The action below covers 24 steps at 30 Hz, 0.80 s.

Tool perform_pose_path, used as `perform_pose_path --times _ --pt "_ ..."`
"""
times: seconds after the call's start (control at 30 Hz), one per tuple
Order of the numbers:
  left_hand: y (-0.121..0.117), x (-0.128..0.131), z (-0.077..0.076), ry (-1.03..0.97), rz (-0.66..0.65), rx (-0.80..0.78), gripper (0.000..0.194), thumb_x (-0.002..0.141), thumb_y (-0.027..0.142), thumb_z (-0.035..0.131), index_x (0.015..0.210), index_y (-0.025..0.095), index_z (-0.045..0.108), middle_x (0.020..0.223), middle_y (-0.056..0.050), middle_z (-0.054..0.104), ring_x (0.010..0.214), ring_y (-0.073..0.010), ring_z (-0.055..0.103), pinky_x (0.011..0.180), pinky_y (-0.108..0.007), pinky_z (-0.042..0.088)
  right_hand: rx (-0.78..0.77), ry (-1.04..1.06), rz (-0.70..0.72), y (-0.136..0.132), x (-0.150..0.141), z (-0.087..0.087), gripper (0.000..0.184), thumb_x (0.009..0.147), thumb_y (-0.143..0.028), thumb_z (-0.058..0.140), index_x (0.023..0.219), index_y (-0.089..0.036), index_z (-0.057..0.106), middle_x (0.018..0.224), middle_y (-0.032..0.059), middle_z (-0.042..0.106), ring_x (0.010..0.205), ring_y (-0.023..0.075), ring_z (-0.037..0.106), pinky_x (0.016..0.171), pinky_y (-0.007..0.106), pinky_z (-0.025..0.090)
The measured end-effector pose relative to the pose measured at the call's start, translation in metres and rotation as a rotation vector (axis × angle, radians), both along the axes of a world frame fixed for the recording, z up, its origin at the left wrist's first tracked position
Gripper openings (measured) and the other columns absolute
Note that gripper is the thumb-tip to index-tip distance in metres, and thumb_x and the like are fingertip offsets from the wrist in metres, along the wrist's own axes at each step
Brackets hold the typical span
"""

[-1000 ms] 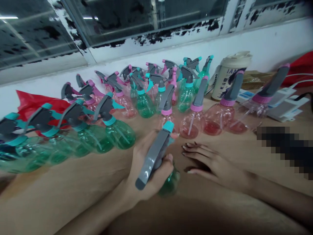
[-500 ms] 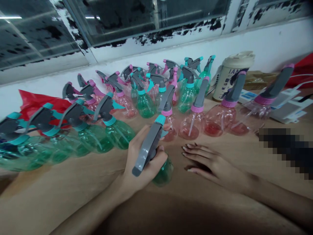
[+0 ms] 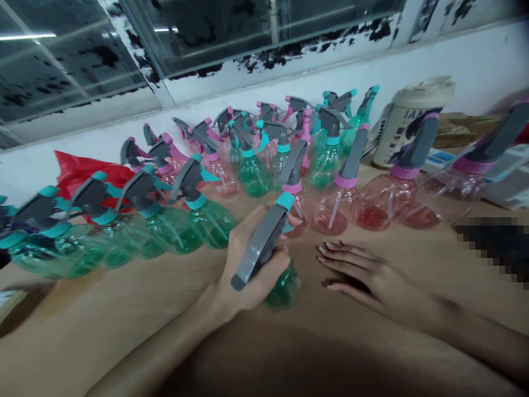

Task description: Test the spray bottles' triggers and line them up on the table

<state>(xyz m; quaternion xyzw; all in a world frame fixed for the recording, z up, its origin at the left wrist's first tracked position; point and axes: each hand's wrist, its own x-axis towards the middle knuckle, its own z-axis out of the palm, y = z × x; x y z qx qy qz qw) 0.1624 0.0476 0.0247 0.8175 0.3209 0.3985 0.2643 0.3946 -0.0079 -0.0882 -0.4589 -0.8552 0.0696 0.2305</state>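
Clasping a green spray bottle (image 3: 285, 288) in the left grip (image 3: 257, 286), just in front of the pink bottles (image 3: 335, 212), slightly nearer them than a second ago. Resting the right grip (image 3: 370, 273) palm-down, unclenched, on the table (image 3: 136, 292), as before. Newly showing, far left: another teal-collared sprayer (image 3: 11, 238).

Lidded drink cup (image 3: 399, 129), cream: large dark lettering "IAM", any continuation hidden; smaller marks below, illegible. Pale strip (image 3: 383, 131) at cup's left edge: "COFFEE", set sideways.

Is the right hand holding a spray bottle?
No, the right hand rests on the table; the left hand grips a green spray bottle.
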Motion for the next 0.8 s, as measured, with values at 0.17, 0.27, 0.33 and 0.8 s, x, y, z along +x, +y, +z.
perform_pose_path --times 0.17,0.27,0.33,0.8 --pt "-0.0005 -0.0017 -0.0022 0.003 0.011 0.005 0.019 0.073 0.018 0.051 0.09 0.025 0.054 0.077 0.002 0.054 0.063 -0.0152 0.054 0.063 -0.03 0.05 0.02 0.011 0.005 -0.0004 -0.0003 0.0 0.04 0.09 -0.035 0.054 0.128 -0.021 0.056 0.13 0.0056 0.059 0.124 0.0239 0.051 0.104 0.047 0.044" --pt "-0.0014 -0.0014 -0.0009 0.008 0.023 0.0 0.015 0.074 0.018 0.05 0.086 0.025 0.052 0.073 0.002 0.052 0.061 -0.0155 0.052 0.059 -0.03 0.048 0.019 0.004 0.006 -0.0003 -0.0001 -0.0001 0.04 0.09 -0.035 0.053 0.128 -0.022 0.055 0.131 0.0049 0.059 0.125 0.0236 0.051 0.103 0.047 0.045" --pt "-0.0018 -0.0013 -0.0002 0.012 0.02 -0.001 0.011 0.074 0.018 0.049 0.083 0.025 0.051 0.07 0.003 0.05 0.059 -0.0153 0.051 0.057 -0.029 0.046 0.013 0.016 0.002 -0.0004 0.0001 -0.0004 0.041 0.09 -0.034 0.054 0.129 -0.023 0.054 0.131 0.0042 0.059 0.125 0.0232 0.05 0.104 0.046 0.044" --pt "-0.0015 -0.0013 -0.0053 0.019 0.053 -0.022 0.031 0.069 0.015 0.048 0.097 0.025 0.056 0.069 0.002 0.051 0.058 -0.0161 0.052 0.059 -0.029 0.048 -0.028 0.067 0.003 -0.0006 -0.0019 0.0039 0.037 0.091 -0.036 0.053 0.125 -0.024 0.058 0.129 0.0048 0.06 0.125 0.023 0.05 0.104 0.047 0.044"
